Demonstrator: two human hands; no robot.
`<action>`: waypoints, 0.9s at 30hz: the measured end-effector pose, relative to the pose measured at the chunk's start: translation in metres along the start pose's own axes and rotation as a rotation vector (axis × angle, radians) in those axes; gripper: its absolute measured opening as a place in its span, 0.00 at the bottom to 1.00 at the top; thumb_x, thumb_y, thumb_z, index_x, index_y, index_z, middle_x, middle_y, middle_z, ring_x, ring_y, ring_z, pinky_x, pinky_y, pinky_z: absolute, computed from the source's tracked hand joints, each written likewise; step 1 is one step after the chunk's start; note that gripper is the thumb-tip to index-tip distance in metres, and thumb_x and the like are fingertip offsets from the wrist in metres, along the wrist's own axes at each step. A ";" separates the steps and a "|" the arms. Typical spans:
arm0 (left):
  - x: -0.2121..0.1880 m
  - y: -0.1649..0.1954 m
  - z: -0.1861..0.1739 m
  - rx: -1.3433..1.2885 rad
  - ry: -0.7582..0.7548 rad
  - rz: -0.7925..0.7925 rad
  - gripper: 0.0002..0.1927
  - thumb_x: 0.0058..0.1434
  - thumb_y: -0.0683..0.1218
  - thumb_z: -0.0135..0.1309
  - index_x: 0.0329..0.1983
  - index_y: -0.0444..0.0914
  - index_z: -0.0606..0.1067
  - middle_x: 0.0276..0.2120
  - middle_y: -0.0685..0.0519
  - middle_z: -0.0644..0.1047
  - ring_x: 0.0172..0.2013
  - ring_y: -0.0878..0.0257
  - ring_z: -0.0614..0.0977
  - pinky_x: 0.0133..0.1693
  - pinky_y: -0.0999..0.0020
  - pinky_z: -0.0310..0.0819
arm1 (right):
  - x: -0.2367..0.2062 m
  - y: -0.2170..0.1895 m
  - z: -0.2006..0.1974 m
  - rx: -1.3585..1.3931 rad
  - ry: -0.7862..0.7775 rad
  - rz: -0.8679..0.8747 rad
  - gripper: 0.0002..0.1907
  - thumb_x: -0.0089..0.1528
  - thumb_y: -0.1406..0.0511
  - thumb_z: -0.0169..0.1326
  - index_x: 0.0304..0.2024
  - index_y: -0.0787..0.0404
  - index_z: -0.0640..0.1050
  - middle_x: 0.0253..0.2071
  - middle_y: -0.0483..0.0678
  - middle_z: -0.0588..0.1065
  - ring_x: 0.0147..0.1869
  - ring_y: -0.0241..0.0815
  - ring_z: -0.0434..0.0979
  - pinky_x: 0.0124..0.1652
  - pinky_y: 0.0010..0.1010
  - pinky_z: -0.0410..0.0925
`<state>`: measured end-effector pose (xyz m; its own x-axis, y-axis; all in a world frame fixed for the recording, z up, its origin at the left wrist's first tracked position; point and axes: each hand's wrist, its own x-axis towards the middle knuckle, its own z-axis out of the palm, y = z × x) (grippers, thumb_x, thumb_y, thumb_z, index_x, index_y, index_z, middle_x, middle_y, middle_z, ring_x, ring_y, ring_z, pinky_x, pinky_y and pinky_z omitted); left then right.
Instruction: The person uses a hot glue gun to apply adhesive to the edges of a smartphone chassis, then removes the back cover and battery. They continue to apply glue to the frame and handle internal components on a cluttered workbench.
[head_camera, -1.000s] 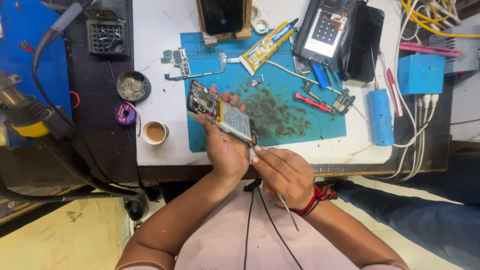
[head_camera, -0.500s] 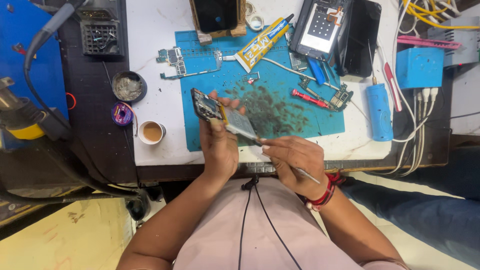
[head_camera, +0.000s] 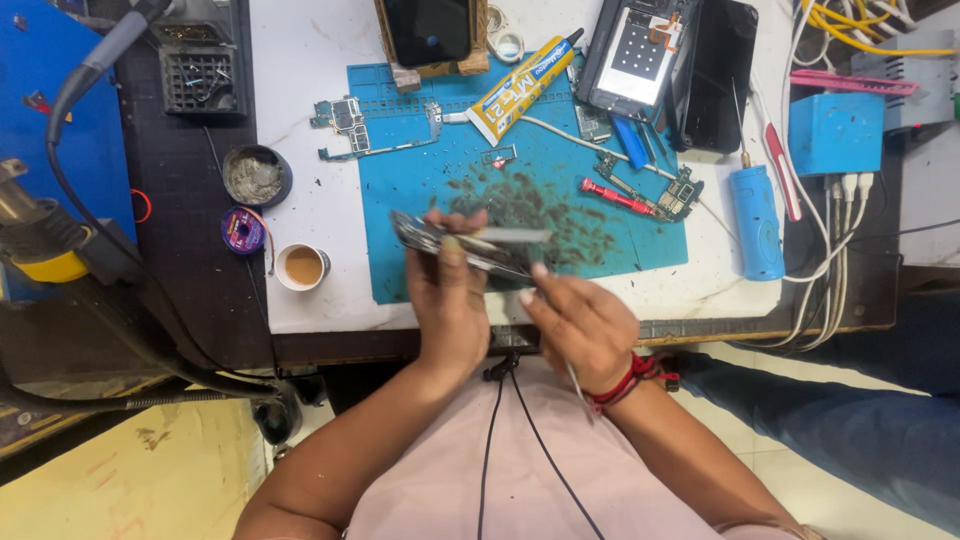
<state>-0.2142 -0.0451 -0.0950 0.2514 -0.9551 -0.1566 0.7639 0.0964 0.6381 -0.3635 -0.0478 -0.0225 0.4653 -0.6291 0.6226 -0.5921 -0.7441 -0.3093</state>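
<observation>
Opened phone (head_camera: 470, 245), tilted nearly edge-on since a second ago, clamped in left hand (head_camera: 450, 300) fingers above blue mat (head_camera: 400, 270) at table (head_camera: 300, 180) edge, right hand (head_camera: 585, 325) fingers pinched on thin tool (head_camera: 573, 378) at its lower end, prying apparently underway.

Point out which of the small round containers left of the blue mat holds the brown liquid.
The small white cup, nearest the mat's lower left corner. The dark tin above it holds grey paste, and the purple spool holds nothing.

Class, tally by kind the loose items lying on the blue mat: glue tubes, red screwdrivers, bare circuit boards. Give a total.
Glue tube: 1
Red screwdriver: 1
Bare circuit boards: 2
Total: 4
</observation>
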 end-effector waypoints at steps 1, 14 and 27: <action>-0.003 -0.002 0.001 -0.016 0.010 -0.021 0.27 0.75 0.49 0.52 0.70 0.38 0.57 0.63 0.49 0.66 0.63 0.51 0.70 0.63 0.47 0.66 | 0.000 0.001 0.000 0.008 0.010 0.018 0.17 0.53 0.77 0.57 0.45 0.66 0.80 0.49 0.60 0.80 0.46 0.53 0.82 0.45 0.38 0.76; 0.019 0.017 -0.005 -0.104 0.000 -0.164 0.38 0.72 0.65 0.37 0.75 0.36 0.54 0.65 0.41 0.66 0.70 0.47 0.67 0.66 0.45 0.66 | -0.004 0.009 0.003 0.375 0.245 0.412 0.11 0.67 0.73 0.42 0.48 0.64 0.74 0.51 0.57 0.78 0.57 0.56 0.80 0.63 0.45 0.68; 0.031 0.026 -0.005 -0.194 -0.181 -0.236 0.51 0.64 0.77 0.34 0.74 0.35 0.57 0.68 0.38 0.65 0.71 0.44 0.66 0.65 0.42 0.68 | 0.037 0.074 0.010 0.249 -0.258 0.638 0.23 0.55 0.67 0.66 0.53 0.61 0.80 0.39 0.53 0.78 0.37 0.48 0.79 0.38 0.34 0.71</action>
<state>-0.1838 -0.0704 -0.0873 -0.0412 -0.9899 -0.1356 0.8915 -0.0978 0.4424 -0.3839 -0.1286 -0.0299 0.2383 -0.9672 0.0875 -0.6466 -0.2253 -0.7288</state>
